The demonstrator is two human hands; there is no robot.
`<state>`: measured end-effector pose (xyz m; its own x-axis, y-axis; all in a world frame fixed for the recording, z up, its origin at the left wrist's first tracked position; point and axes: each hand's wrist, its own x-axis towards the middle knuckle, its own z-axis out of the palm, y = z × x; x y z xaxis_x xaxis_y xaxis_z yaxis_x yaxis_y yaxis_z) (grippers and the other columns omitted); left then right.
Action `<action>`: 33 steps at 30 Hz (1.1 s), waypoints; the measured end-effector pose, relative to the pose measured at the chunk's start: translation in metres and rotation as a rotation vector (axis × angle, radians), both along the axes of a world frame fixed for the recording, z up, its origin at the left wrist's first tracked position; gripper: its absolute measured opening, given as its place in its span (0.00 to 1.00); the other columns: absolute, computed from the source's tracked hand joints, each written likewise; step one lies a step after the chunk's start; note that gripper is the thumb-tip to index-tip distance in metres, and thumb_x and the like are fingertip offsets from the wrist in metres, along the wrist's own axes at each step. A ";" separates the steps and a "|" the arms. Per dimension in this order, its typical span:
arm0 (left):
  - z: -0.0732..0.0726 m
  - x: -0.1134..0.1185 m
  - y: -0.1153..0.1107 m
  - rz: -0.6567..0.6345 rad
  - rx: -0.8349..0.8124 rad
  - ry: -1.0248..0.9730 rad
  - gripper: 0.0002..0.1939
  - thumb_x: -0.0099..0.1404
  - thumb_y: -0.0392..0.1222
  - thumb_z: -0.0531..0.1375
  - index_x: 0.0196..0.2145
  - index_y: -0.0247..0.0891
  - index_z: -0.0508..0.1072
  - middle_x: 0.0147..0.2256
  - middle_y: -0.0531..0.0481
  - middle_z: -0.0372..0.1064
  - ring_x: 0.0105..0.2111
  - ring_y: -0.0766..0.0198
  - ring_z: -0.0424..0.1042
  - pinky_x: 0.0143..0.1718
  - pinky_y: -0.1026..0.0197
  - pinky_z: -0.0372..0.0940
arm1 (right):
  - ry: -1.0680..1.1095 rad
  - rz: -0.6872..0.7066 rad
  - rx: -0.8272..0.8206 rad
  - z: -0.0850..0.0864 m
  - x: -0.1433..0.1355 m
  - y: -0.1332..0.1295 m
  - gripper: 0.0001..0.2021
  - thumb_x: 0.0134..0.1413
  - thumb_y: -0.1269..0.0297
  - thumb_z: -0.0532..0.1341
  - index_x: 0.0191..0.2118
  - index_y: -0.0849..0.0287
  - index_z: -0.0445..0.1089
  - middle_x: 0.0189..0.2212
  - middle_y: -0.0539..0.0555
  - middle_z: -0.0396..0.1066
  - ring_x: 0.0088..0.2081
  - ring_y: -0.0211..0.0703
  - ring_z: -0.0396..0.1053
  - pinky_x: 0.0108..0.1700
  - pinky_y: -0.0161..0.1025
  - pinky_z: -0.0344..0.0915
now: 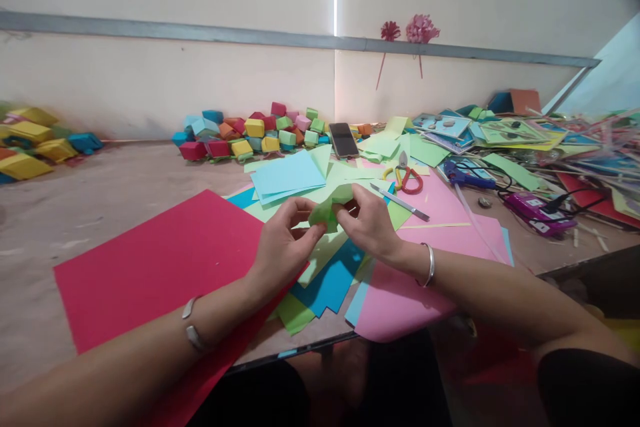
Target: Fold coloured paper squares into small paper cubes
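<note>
Green folded paper (329, 212) is held above the scattered sheets, between the red sheet (165, 260) on the left and the pink sheet (420, 300) on the right. The left hand (285, 240) pinches its left edge, fingers curled; the right hand (373, 221) pinches its right. It looks light and easily creased, best gripped gently by its edges.

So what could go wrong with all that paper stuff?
The green paper piece pinched between the left hand and right hand might crease or tear if squeezed hard. The craft knife lies close to the right hand and could nick a finger. The blue glue gun might be hot; the picture can't tell.
</note>
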<state>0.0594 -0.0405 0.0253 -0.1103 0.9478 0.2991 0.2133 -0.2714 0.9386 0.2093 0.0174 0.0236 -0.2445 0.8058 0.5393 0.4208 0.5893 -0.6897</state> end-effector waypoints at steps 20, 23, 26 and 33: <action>-0.006 -0.007 0.008 -0.127 -0.060 -0.275 0.16 0.56 0.47 0.68 0.41 0.42 0.75 0.42 0.47 0.76 0.44 0.58 0.75 0.42 0.57 0.73 | -0.038 0.107 0.123 0.005 0.006 0.000 0.06 0.51 0.72 0.63 0.27 0.57 0.68 0.25 0.48 0.64 0.32 0.38 0.63 0.34 0.35 0.61; -0.006 -0.008 0.010 -0.192 -0.183 -0.412 0.15 0.55 0.47 0.70 0.39 0.41 0.77 0.41 0.47 0.76 0.41 0.58 0.76 0.43 0.55 0.74 | 0.010 0.164 0.130 0.005 0.008 0.000 0.05 0.52 0.74 0.62 0.31 0.57 0.73 0.28 0.49 0.70 0.33 0.38 0.65 0.36 0.35 0.63; -0.007 -0.008 0.012 -0.236 -0.300 -0.532 0.14 0.51 0.46 0.73 0.34 0.39 0.77 0.34 0.50 0.75 0.35 0.62 0.77 0.41 0.55 0.74 | 0.040 0.244 0.144 0.004 0.008 -0.001 0.05 0.53 0.73 0.63 0.33 0.56 0.76 0.32 0.50 0.72 0.35 0.37 0.69 0.38 0.36 0.67; -0.005 -0.008 0.011 -0.264 -0.470 -0.660 0.17 0.47 0.47 0.76 0.29 0.39 0.74 0.29 0.52 0.74 0.31 0.64 0.76 0.36 0.59 0.75 | 0.089 0.277 0.066 0.006 0.011 -0.001 0.08 0.53 0.73 0.64 0.30 0.54 0.80 0.28 0.49 0.72 0.31 0.36 0.71 0.34 0.34 0.67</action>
<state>0.0514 -0.0292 0.0201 0.1180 0.9766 -0.1801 -0.4324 0.2138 0.8760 0.2207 0.0168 0.0294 -0.4001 0.6774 0.6173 0.1773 0.7181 -0.6730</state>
